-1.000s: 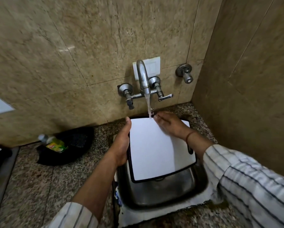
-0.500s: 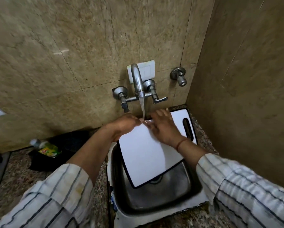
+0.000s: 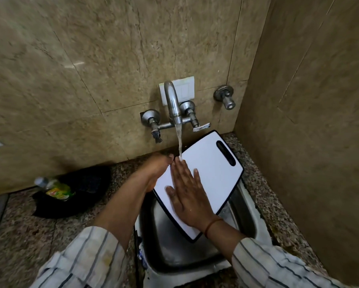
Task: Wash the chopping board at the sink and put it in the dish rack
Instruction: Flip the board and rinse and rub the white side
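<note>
Gripping chopping board [image 3: 212, 163] edge, your left hand [image 3: 153, 173] may slip; right hand [image 3: 187, 192] flat, fingers wide, tap [image 3: 172, 104] at 12 o'clock.

chopping board [image 3: 210, 163] | white, dark rim, handle slot | tilted over sink [image 3: 243, 213] | seemingly wet

We are in a home kitchen. We see a small metal sink [image 3: 243, 206] set in a speckled stone counter [image 3: 29, 231], a tap [image 3: 172, 104] on the brown tiled wall [image 3: 112, 48], and a soap bottle [image 3: 56, 189].
</note>
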